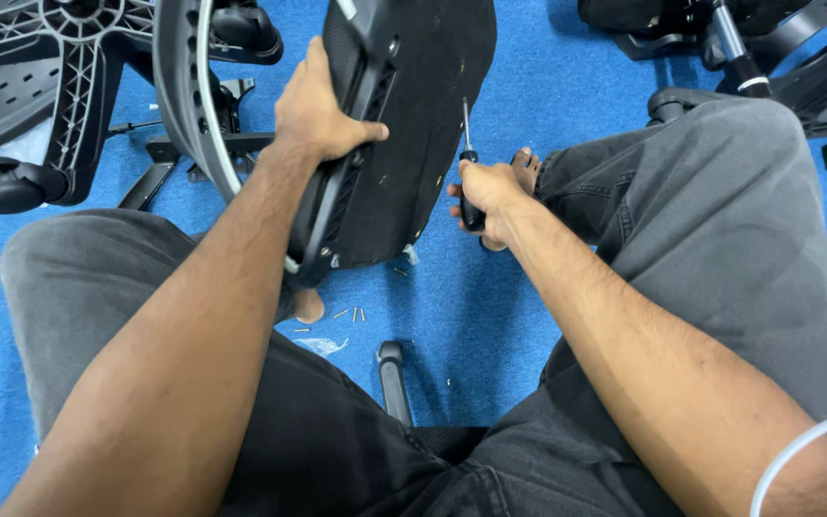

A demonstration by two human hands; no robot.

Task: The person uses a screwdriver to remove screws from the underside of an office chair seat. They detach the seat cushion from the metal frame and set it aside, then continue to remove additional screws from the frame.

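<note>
- The black chair seat (404,134) stands on edge on the blue floor (471,316) between the knees; it looks stiff and bulky, best held by its rim.
- Left hand (318,105): grip clamped over the seat's upper rim, arm reaching forward.
- Right hand (488,196): grip wrapped round a screwdriver (468,153), tip up against the seat.
- Loose screws (351,314) lie near.

Likely assembly workshop: chair bases (59,105), loose screws (351,314), blue carpet (471,316).

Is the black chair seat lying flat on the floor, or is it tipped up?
Tipped up. The chair seat stands on its edge on the blue carpet, steadied by the left hand.
</note>
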